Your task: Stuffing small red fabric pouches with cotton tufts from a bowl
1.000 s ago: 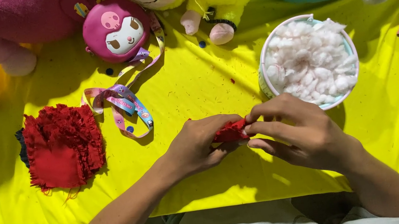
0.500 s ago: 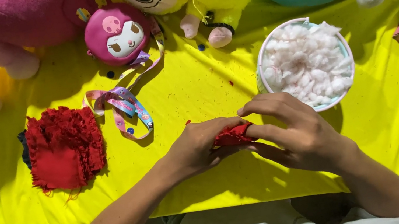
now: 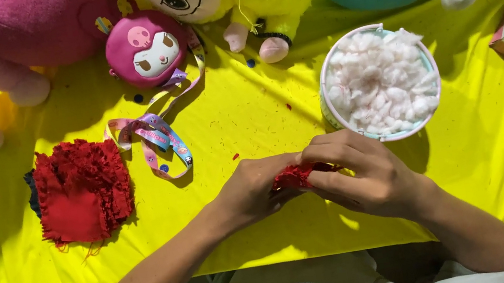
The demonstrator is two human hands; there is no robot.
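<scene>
Left hand (image 3: 253, 189): pinches one end of the small red frayed fabric piece (image 3: 294, 175), at the front of the yellow cloth (image 3: 248, 121).
Right hand (image 3: 358, 174): fingers curled over the piece's other end.
Technique: best kept low, edges aligned, grip close to the fringe.
Textures: stacked red fabric squares (image 3: 81, 192), fuzzy-edged; white tub (image 3: 327, 107) of fluffy cotton stuffing (image 3: 380, 84), just behind the hands.

Bright, sharp overhead view; hard shadows streak the yellow tablecloth (image 3: 247, 114).
</scene>
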